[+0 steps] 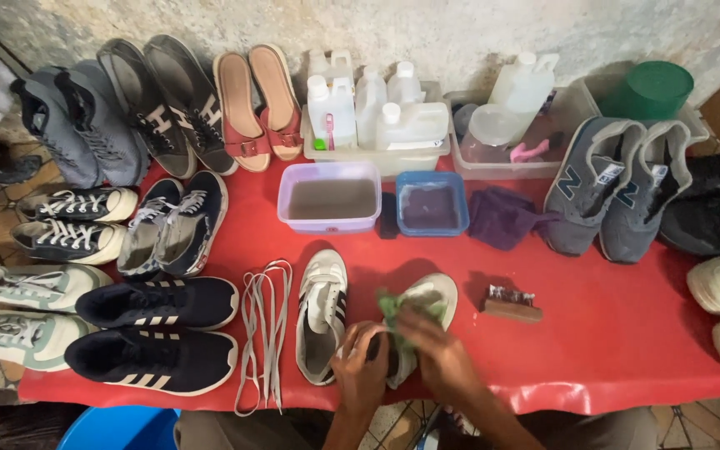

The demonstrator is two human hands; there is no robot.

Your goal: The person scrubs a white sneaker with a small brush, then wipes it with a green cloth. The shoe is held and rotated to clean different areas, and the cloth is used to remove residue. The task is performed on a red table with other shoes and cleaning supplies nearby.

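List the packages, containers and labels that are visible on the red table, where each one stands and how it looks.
White plastic bottles: back centre, crowded in a pale tray, white caps.
Clear tray: right of them, holding a white bottle and a translucent jar.
Green tub: back right, round, upside down.
Lilac tub: centre, rectangular, murky water inside.
Blue tub: beside it, smaller, rectangular.
No signs or screens.

White plastic bottles (377, 104), capped, clustered in pale tray (393, 158) far beyond hands, slightly left. Clear jug (527, 82) in second tray (493, 167), far beyond, right. No signs, screens.
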